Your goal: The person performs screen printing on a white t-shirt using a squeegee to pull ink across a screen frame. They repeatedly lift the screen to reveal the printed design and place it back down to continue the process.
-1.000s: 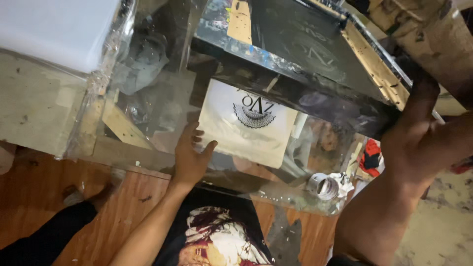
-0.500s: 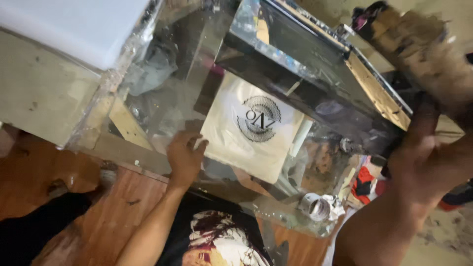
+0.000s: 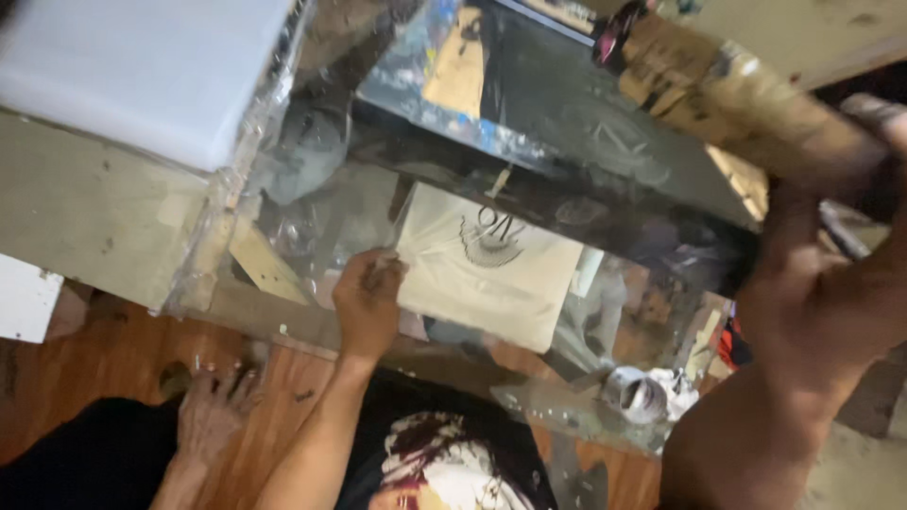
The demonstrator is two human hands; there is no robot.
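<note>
Left hand [image 3: 367, 304] pinches the left edge of the cream printed cloth [image 3: 491, 279], mid-frame on the bench [image 3: 90, 212]. Right hand [image 3: 817, 283] seems clamped on the raised screen frame [image 3: 586, 123]. Best: hold the frame high, slide the cloth flat.

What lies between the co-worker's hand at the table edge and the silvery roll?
The cream printed sheet, between co-worker's hand and silvery roll; head view.

One head-worn camera looks steeply down, tilted and close, onto a screen-printing frame [image 3: 586, 142] raised over a cream printed sheet [image 3: 487, 274]. Below the frame lies a wooden floor [image 3: 283, 416]; the wearer's right forearm [image 3: 775, 416] fills the corner right of it. No second view shares the scene.
</note>
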